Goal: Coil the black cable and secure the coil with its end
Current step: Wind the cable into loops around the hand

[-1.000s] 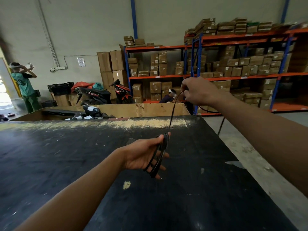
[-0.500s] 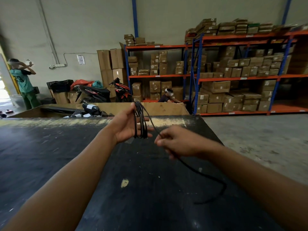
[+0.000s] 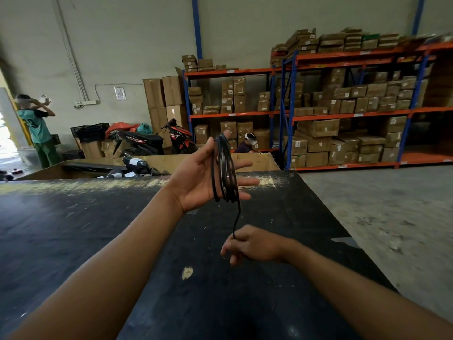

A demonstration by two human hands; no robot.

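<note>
The right grip (image 3: pixel 252 244), pinching the black cable (image 3: pixel 236 217), had dropped nearer, below the straight-fingered left grip (image 3: pixel 198 177) carrying the coil, so little tail seemingly remained.

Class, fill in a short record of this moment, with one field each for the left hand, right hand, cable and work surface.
left hand: raised, palm up, fingers straight, loops hung round them
right hand: lower, pinching the free strand
black cable: several loops on the left hand, one strand running down to the right hand
table: black, scuffed, beneath both hands
</note>
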